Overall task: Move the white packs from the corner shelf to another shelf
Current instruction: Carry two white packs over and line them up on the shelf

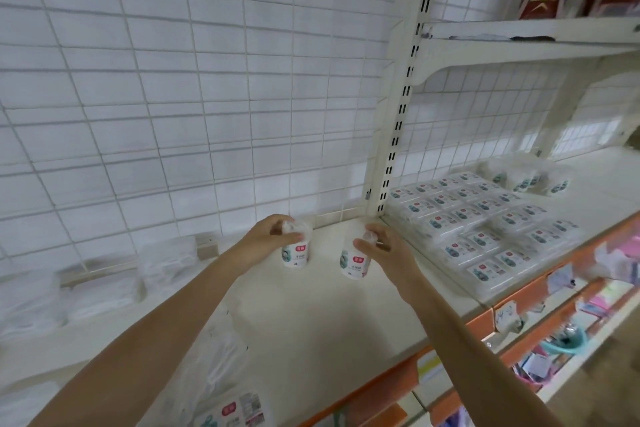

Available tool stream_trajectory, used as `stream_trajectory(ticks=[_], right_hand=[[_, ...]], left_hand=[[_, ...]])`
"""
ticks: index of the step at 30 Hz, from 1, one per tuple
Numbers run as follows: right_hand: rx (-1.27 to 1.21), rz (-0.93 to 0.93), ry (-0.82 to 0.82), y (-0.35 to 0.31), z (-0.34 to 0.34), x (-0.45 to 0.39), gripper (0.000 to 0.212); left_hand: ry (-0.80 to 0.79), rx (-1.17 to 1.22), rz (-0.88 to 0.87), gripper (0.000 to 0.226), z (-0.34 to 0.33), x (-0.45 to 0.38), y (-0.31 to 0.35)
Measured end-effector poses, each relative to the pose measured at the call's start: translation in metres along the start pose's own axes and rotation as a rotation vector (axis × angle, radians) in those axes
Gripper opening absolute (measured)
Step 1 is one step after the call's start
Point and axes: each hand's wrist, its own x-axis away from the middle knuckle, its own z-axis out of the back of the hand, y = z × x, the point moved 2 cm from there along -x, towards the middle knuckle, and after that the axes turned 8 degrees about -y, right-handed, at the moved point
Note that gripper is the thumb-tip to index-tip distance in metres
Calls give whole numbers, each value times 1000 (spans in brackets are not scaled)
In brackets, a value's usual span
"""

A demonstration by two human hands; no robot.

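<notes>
Both hands are on upright white packs that stand on the corner shelf (311,315), close to the white post (398,114) where the wire grid back (173,80) ends. The left hand (273,236) has its grip closed over the crinkled plastic top of the left pack (297,253), thumb in front and fingers curled behind. The right hand (379,246) grips the top of the right pack (355,262) the same way. Each pack seems to rest on the shelf; whether either has begun to lift I cannot tell.

The step in hand looks like picking up the pair to carry them away. To do it well, take hold of the body just under the gathered wrap instead of the loose plastic alone, since the film could slip or tear and the round pack may swing. Lift straight up before turning, so neither pack tips against the other; they stand near each other but apart.

The likely target is the shelf to the right of the post, where flat packs (485,229) lie in neat rows and a few round packs (530,180) sit at the back. Pass in front of the post, not into it, and set them down upright beside those round ones, labels facing out
</notes>
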Motion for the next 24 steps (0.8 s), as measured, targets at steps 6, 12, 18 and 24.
stream_trajectory(ticks=[6,12,18,24], right_hand=[[-132,28,-85,-19,40,37,39],[-194,55,-25,-22,111,98,27],[-179,21,138,-4,212,189,27],[-181,-61,335,36,306,296,23]], left_hand=[[-44,103,-3,39,-33,6,32],[-102,187,-18,18,-109,12,70],[-202,223,-2,10,-240,10,93],[-340,224,32,8,-379,21,104]])
